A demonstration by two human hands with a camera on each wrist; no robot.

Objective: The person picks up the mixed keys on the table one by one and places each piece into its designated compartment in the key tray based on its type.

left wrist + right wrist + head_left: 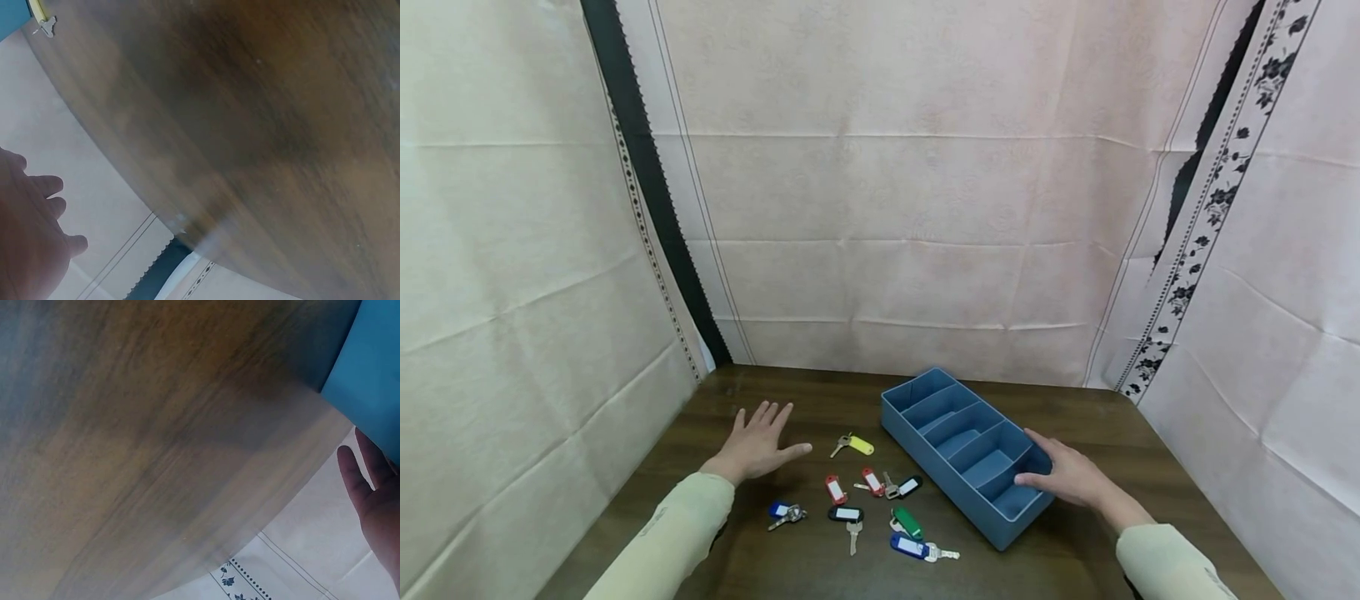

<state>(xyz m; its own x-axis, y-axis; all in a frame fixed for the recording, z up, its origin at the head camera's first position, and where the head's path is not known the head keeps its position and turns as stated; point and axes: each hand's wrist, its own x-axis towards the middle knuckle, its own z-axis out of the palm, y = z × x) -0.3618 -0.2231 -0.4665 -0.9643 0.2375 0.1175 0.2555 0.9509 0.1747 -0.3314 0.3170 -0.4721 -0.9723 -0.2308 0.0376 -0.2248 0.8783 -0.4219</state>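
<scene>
My left hand point(755, 446) hovers over the left part of the table with its fingers spread and thumb out, holding nothing. To its right lie several keys with coloured tags: a yellow-tagged key point(853, 444), red tags point(836, 490), black tags point(846, 514), a green tag point(907, 523) and blue tags point(910, 546). My right hand point(1071, 475) grips the near right side of a blue divided box point(955, 483), thumb over the rim and fingers along the outer side. In the right wrist view, fingers point(356, 478) stretch beside the box wall point(369, 375).
The dark wooden table point(760, 575) has a rounded far edge. Pale cloth point(887, 192) hangs behind it and on both sides, with dark strips at the corners. The box stands at an angle, its several compartments bare inside.
</scene>
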